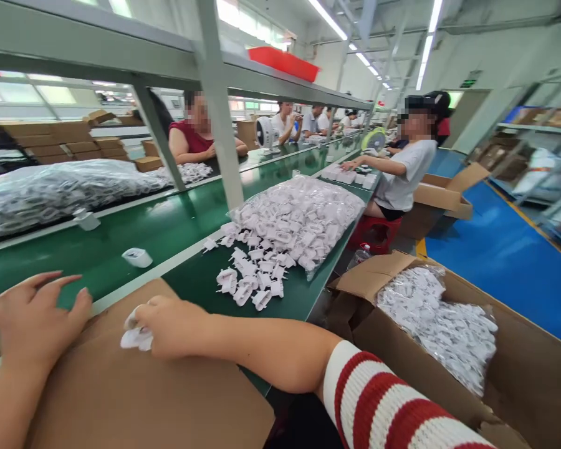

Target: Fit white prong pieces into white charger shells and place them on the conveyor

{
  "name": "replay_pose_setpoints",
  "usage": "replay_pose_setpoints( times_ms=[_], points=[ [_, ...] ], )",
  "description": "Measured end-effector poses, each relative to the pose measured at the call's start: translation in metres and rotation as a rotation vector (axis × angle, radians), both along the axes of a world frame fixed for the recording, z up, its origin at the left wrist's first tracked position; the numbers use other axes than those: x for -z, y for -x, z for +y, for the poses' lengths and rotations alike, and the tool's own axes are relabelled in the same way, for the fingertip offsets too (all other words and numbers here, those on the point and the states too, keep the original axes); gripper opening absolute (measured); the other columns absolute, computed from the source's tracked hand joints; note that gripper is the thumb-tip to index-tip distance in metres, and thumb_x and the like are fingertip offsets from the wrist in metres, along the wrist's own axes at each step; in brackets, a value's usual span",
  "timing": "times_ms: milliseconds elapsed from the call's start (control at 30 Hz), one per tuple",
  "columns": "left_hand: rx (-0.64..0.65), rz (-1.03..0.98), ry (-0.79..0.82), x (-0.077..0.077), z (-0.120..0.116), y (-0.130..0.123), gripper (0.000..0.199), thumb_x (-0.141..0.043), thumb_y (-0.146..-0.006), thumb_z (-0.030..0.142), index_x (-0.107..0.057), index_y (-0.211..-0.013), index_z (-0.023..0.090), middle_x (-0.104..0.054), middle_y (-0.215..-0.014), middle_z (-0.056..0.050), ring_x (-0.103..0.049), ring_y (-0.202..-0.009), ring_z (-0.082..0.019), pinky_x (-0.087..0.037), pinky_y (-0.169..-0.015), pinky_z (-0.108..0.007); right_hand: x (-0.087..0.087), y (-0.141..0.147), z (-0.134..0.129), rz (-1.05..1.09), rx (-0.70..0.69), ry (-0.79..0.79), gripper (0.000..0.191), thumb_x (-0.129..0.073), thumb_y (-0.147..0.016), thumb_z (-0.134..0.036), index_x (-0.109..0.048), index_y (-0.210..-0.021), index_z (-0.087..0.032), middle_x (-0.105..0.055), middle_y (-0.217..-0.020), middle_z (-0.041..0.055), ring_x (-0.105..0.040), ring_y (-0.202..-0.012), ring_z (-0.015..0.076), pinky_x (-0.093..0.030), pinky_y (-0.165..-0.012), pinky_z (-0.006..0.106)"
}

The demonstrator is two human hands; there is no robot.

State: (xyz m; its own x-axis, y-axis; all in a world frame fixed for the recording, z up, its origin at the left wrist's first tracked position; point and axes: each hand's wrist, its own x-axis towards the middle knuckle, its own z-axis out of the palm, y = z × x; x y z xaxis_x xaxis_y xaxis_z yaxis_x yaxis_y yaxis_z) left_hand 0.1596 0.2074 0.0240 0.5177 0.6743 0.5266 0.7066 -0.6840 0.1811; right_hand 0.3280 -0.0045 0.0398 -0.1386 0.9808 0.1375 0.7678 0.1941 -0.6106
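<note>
My right hand (172,324) is closed around a white plastic part (138,337), low over a brown cardboard sheet (159,393). The fingers hide much of that part, so its exact kind does not show. At the left, my left hand (40,318) hovers by the green belt (191,218) with fingers spread and nothing between them. A single white plastic housing (137,257) lies on the belt beyond my hands. Loose white plastic housings with pins (250,274) are scattered on the bench, spilling from a clear bag of them (303,215).
An open carton (533,349) at the right holds more bagged white parts (434,318). A metal post (219,112) and an overhead shelf (98,37) frame the bench. Co-workers sit along the line, one in a white shirt (409,171) at the right.
</note>
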Motion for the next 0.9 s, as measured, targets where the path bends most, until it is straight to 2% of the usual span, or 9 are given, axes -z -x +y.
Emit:
replay_pose_setpoints(
  times_ms=[100,200,367,467,533,633,733,833,900],
  points=[
    [-0.025,-0.02,-0.146,0.001,-0.014,0.001,0.037,-0.048,-0.091,0.041,-0.061,-0.118,0.02,-0.058,-0.136,-0.009,-0.05,-0.134,-0.029,-0.029,-0.119,-0.046,0.007,0.005,-0.007,-0.043,-0.002,-0.023,0.037,-0.061,-0.088,-0.024,-0.061,-0.124,-0.021,-0.059,-0.119,0.0072,-0.062,-0.104,0.0205,-0.051,-0.078,0.027],
    [-0.11,0.07,-0.03,0.006,-0.018,0.004,0.046,-0.045,-0.095,0.039,-0.064,-0.122,0.007,-0.06,-0.128,-0.017,-0.051,-0.129,-0.031,-0.033,-0.115,-0.044,0.013,0.012,-0.01,-0.123,-0.031,0.03,0.032,-0.059,-0.087,-0.019,-0.068,-0.117,-0.023,-0.058,-0.115,0.0067,-0.062,-0.093,0.0193,-0.048,-0.073,0.027],
    [-0.21,0.094,0.083,0.005,-0.006,-0.005,0.059,-0.057,-0.088,0.039,-0.055,-0.142,0.015,-0.051,-0.147,-0.013,-0.042,-0.136,-0.036,-0.035,-0.114,-0.045,0.014,0.022,-0.016,-0.193,-0.055,0.059,0.035,-0.056,-0.087,-0.015,-0.069,-0.119,-0.024,-0.056,-0.113,0.0061,-0.059,-0.081,0.017,-0.04,-0.064,0.027],
    [-0.096,0.129,0.233,-0.001,0.008,-0.022,0.079,-0.065,-0.081,0.036,-0.042,-0.154,0.017,-0.039,-0.16,-0.011,-0.033,-0.145,-0.037,-0.029,-0.12,-0.045,0.015,0.024,-0.016,-0.176,-0.041,0.054,0.032,-0.057,-0.086,-0.015,-0.07,-0.115,-0.023,-0.057,-0.109,0.0048,-0.057,-0.079,0.0158,-0.037,-0.061,0.027],
    [-0.013,0.152,0.335,-0.004,0.016,-0.034,0.075,-0.066,-0.078,0.031,-0.05,-0.149,0.017,-0.048,-0.152,-0.012,-0.043,-0.139,-0.034,-0.034,-0.117,-0.04,0.017,0.022,-0.014,-0.119,-0.026,0.043,0.028,-0.059,-0.084,-0.014,-0.071,-0.108,-0.023,-0.058,-0.103,0.0037,-0.057,-0.081,0.0161,-0.036,-0.061,0.026],
    [-0.002,0.134,0.381,-0.007,0.018,-0.045,0.055,-0.066,-0.076,0.032,-0.064,-0.128,0.014,-0.062,-0.13,-0.015,-0.062,-0.114,-0.03,-0.048,-0.101,-0.035,0.019,0.016,-0.004,0.14,0.056,0.031,0.018,-0.064,-0.079,-0.013,-0.071,-0.094,-0.02,-0.061,-0.095,0.0024,-0.057,-0.082,0.0159,-0.039,-0.064,0.025],
    [-0.043,0.085,0.36,-0.012,0.003,-0.041,0.047,-0.067,-0.078,0.041,-0.064,-0.116,0.013,-0.063,-0.122,-0.015,-0.063,-0.105,-0.029,-0.05,-0.091,-0.035,0.018,0.008,0.007,0.683,0.208,0.109,0.014,-0.067,-0.077,-0.016,-0.07,-0.09,-0.019,-0.064,-0.089,0.0002,-0.057,-0.074,0.0128,-0.043,-0.066,0.024],
    [-0.075,-0.007,0.39,-0.021,-0.039,-0.022,0.046,-0.07,-0.076,0.048,-0.064,-0.109,0.016,-0.068,-0.107,-0.009,-0.064,-0.093,-0.026,-0.049,-0.08,-0.032,0.01,0.002,0.011,1.195,0.322,0.281,0.017,-0.059,-0.075,-0.009,-0.066,-0.088,-0.017,-0.065,-0.079,-0.0019,-0.055,-0.064,0.0091,-0.044,-0.065,0.022],
    [-0.089,-0.094,0.467,-0.028,-0.078,-0.005,0.048,-0.074,-0.072,0.053,-0.065,-0.104,0.018,-0.07,-0.094,-0.004,-0.062,-0.081,-0.022,-0.047,-0.072,-0.03,0.005,0.0,0.009,1.4,0.326,0.392,0.021,-0.052,-0.071,-0.004,-0.064,-0.084,-0.016,-0.064,-0.073,-0.002,-0.055,-0.061,0.0082,-0.045,-0.063,0.021]
  ],
)
